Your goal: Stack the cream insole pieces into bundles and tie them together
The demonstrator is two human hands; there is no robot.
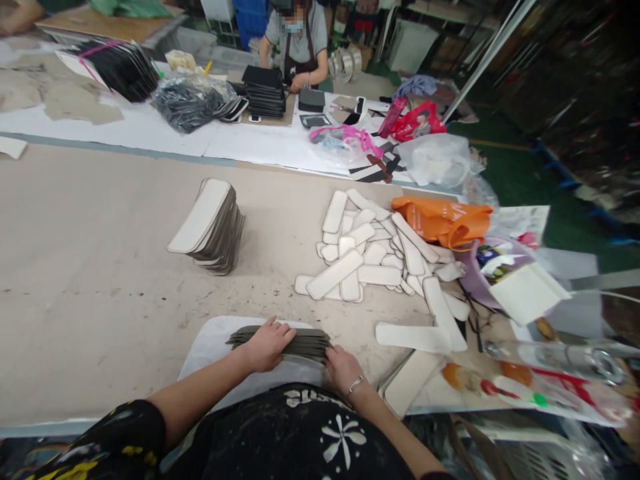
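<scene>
A stack of dark-edged flat strips (307, 342) lies on a white sheet (213, 337) at the table's front edge, close to my body. Across its left part my left hand (269, 345) is closed, with the fingers over the far side. My right hand (344, 369) holds the right end, its fingertips pressed against the strips' ends. Farther off to the left stands a tall, leaning stack of pale, round-cornered panels (207, 217). To the right lies a loose pile of pale strips (370, 253).
Several pale panels (413, 380) lie right of my right hand. Beyond them are a clear bottle (550, 357), a purple basin (475, 267) and an orange bag (443, 220). Across the white table, a co-worker (303, 47) handles things beside a black stack (264, 90).
</scene>
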